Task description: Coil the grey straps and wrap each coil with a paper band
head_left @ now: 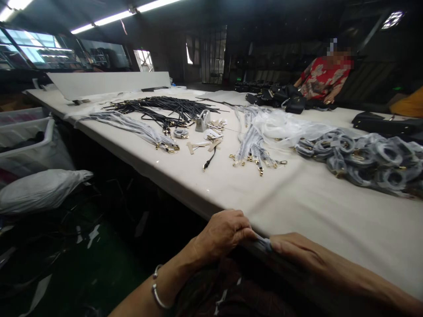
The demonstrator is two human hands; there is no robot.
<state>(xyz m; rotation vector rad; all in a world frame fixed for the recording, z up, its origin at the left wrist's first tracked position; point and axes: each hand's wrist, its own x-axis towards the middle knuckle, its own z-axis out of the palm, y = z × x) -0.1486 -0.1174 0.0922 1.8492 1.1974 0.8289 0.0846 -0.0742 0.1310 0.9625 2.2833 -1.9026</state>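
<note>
At the near edge of the table, my left hand [226, 231] and my right hand [295, 251] are both closed. Between them runs a short stretch of a grey, plastic-wrapped strap [263, 243], gripped from either side; the rest of it is hidden by the hands and the edge. Beyond my hands lies a fan of plastic-wrapped straps [251, 143] with gold clasps. A single black strap [209, 159] with a gold clasp lies left of that fan. Further right sits a pile of coiled, wrapped straps [373, 152].
Unwrapped black straps [165, 108] lie across the pale table [185, 180], near wrapped ones [128, 127], paper tags [198, 145] and a metal tape dispenser [202, 120]. A co-worker [325, 79] stands behind black bags [277, 97]. White bins [29, 136] and a stuffed sack [42, 189] are left.
</note>
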